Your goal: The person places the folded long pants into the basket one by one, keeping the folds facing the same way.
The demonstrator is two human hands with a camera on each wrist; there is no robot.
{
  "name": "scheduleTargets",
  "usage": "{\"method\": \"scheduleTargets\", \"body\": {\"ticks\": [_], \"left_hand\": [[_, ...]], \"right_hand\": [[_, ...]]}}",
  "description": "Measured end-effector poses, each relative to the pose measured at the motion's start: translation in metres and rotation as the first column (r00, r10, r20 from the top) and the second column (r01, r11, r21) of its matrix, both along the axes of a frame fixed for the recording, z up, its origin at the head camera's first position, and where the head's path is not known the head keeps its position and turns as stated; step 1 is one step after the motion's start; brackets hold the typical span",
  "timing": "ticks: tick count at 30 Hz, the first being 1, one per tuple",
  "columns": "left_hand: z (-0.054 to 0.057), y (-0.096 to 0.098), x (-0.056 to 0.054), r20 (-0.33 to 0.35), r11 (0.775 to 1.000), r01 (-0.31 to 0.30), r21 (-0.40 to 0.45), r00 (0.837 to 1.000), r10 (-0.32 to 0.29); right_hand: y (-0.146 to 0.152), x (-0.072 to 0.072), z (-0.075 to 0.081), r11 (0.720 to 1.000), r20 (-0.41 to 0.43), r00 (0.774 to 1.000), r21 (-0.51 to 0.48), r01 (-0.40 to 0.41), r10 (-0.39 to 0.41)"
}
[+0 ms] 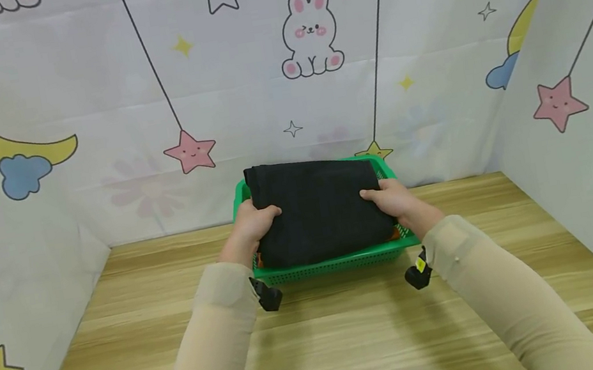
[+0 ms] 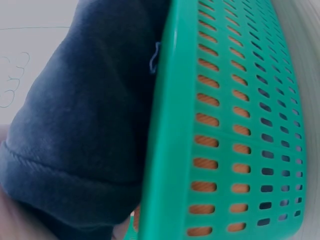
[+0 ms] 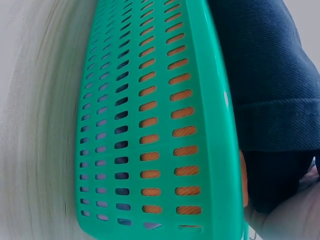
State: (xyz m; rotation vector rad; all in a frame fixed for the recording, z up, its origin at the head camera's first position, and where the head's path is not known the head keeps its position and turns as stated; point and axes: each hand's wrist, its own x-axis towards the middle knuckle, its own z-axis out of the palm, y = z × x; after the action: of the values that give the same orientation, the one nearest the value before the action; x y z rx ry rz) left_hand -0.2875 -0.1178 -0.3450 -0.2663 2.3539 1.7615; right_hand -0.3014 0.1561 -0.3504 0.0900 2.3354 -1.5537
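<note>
A folded black garment [image 1: 320, 210] lies across the top of a green plastic basket [image 1: 338, 264]. My left hand [image 1: 256, 222] grips its left side, thumb on top and the other fingers mostly hidden beneath. On the opposite side, my right hand [image 1: 394, 198] holds it the same way. Up close in the left wrist view the garment [image 2: 85, 110] looks dark blue with a stitched hem. In the right wrist view the garment [image 3: 272, 85] bulges above the basket's rim [image 3: 215, 115]. Orange cloth [image 3: 184, 131] shows through the basket's slots, with darker and pale layers below it.
The basket stands at the back of a wood-grain table [image 1: 351, 344], close to a white curtain [image 1: 260, 100] printed with stars, moons and a rabbit. Curtain panels also flank the table at left and right. A small black camera [image 1: 269, 296] hangs under the left wrist, another camera [image 1: 418, 274] under the right.
</note>
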Motion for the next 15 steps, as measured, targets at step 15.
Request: {"method": "scheduleTargets", "body": {"ticks": [15], "left_hand": [[-0.0023, -0.0002, 0.0012, 0.038, 0.992, -0.008, -0.124, 0.999, 0.013]], "right_hand": [[-0.0036, -0.0003, -0.0010, 0.998, 0.005, 1.000, 0.069, -0.012, 0.012]]}}
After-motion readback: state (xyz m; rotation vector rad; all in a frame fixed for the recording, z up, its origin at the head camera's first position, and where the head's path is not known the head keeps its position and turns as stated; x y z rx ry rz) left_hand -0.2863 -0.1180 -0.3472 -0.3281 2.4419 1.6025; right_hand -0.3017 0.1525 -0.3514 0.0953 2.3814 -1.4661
